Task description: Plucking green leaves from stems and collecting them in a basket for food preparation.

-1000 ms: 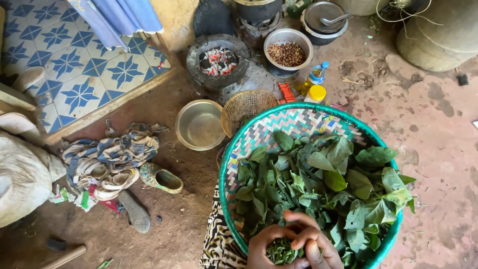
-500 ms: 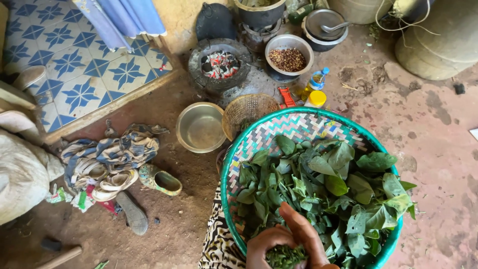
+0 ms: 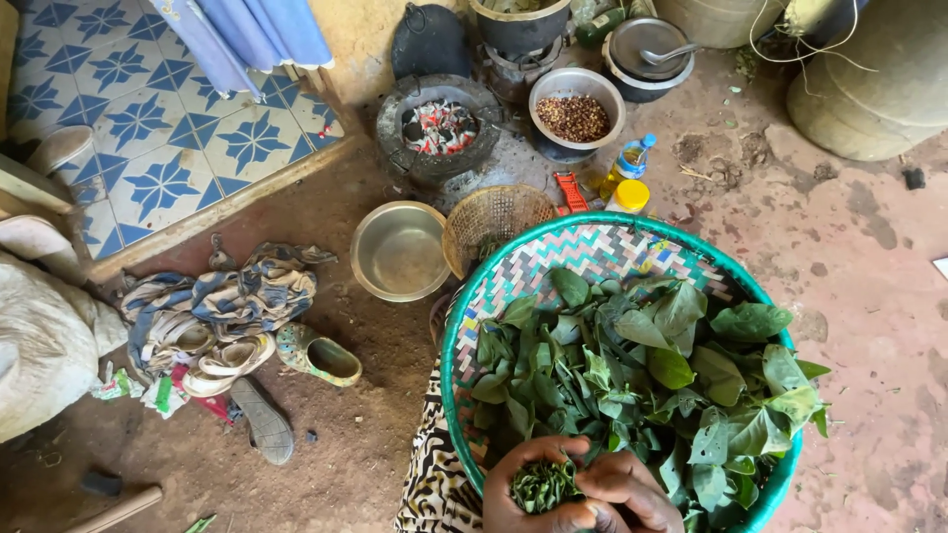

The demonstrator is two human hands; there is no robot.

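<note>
Both hands [image 3: 573, 491] now cupped round leaf bundle [image 3: 541, 486] — right lowered.

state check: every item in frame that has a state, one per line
left hand: closed around bundle of leaves
right hand: pinching the same bundle
woven tray: heaped with loose green leaves
charcoal stove: lit, coals glowing
metal bowl: empty, upright
bowl of beans: filled
pot: lidded, spoon on top
oil bottle: capped

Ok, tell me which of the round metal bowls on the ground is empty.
The shiny steel bowl beside the small woven basket, nearest the shoes. The other bowl, next to the charcoal stove, is full of brown beans or seeds.
</note>
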